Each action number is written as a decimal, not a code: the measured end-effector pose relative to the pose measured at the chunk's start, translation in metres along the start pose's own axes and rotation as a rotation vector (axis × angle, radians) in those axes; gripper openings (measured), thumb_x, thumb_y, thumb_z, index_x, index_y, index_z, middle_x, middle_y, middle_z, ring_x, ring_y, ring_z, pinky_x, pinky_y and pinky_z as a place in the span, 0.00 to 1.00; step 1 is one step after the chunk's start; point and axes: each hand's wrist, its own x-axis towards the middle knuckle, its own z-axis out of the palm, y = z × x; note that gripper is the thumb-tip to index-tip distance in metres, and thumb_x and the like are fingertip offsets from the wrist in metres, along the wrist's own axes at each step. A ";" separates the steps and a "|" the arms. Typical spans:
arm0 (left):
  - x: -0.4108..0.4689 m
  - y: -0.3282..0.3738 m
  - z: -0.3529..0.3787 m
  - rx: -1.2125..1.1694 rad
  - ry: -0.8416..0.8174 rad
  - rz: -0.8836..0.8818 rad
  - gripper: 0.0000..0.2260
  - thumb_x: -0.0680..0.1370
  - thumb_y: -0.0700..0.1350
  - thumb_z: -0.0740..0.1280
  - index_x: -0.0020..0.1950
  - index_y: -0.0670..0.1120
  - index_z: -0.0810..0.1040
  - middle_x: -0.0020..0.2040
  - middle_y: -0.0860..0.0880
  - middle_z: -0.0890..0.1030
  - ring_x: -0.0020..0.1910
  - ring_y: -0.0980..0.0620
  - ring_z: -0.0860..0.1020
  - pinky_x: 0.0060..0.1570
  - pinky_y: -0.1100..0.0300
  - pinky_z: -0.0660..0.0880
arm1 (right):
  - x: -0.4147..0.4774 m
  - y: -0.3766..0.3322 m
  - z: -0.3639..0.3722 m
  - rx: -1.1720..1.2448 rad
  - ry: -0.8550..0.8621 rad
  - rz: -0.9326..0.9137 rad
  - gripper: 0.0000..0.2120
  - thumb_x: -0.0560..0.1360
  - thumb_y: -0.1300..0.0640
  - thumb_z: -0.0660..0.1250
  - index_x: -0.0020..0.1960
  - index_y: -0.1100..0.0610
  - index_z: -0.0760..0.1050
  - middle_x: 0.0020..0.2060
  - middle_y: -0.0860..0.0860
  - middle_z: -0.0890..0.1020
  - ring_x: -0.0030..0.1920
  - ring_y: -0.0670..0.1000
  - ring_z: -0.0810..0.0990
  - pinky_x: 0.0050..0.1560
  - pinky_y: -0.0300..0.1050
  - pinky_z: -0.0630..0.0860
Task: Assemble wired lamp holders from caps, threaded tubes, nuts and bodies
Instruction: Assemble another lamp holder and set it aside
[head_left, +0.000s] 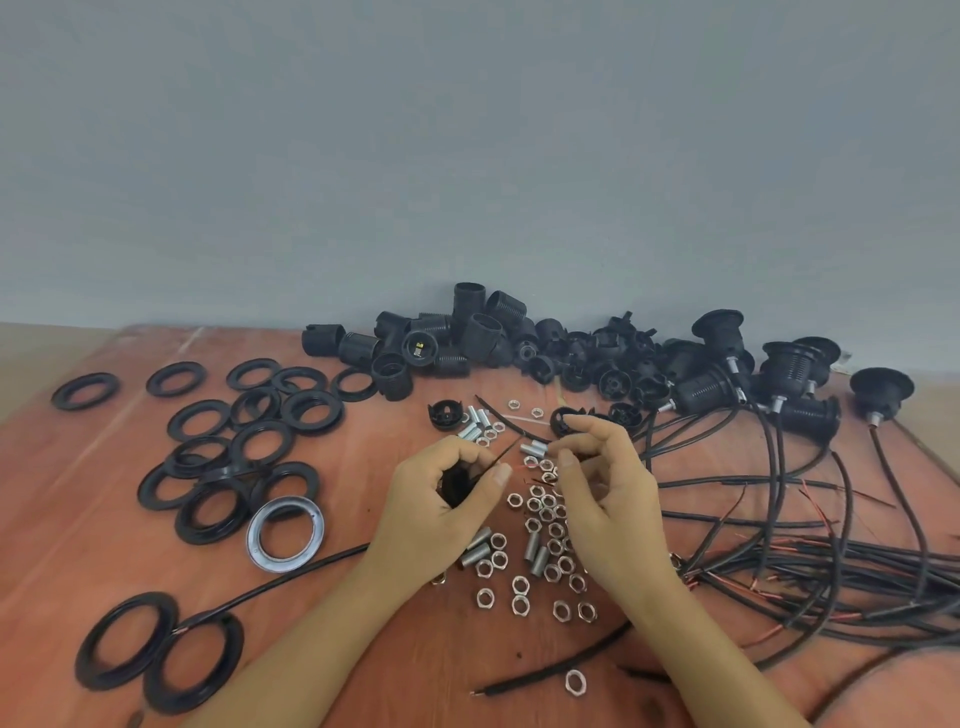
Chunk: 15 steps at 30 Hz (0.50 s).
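The left hand (441, 514) curls its fingers round a black cap (456, 486), wire (503, 456) poking out, likely so the right hand (597, 488), pinching a threaded tube (535, 447), can thread it on.

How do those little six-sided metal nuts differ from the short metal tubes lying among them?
The nuts are flat, six-sided rings; the tubes are longer round cylinders. The nuts mostly lie flat with the hole facing up, while the tubes lie on their sides. There are many more nuts than tubes. Both are silvery metal, hollow, and scattered loose on the table.
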 end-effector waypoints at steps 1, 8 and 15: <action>0.000 0.001 0.000 -0.012 0.005 -0.006 0.04 0.74 0.47 0.70 0.42 0.47 0.81 0.35 0.52 0.79 0.34 0.56 0.76 0.38 0.67 0.73 | 0.006 -0.001 0.001 -0.054 -0.037 0.007 0.15 0.78 0.61 0.65 0.57 0.42 0.73 0.47 0.41 0.81 0.42 0.42 0.78 0.39 0.30 0.73; 0.000 0.005 -0.002 -0.063 -0.003 -0.018 0.04 0.76 0.45 0.69 0.42 0.50 0.79 0.32 0.54 0.77 0.32 0.60 0.73 0.35 0.67 0.71 | 0.060 -0.011 0.015 -0.612 -0.440 -0.092 0.18 0.78 0.50 0.66 0.66 0.53 0.74 0.58 0.49 0.75 0.61 0.50 0.72 0.60 0.42 0.68; 0.002 0.001 -0.004 -0.108 0.033 -0.039 0.05 0.77 0.44 0.68 0.42 0.47 0.79 0.31 0.48 0.79 0.31 0.57 0.76 0.36 0.66 0.73 | 0.115 -0.030 0.031 -0.604 -0.456 -0.091 0.23 0.78 0.54 0.66 0.71 0.54 0.69 0.65 0.56 0.72 0.62 0.56 0.75 0.65 0.48 0.70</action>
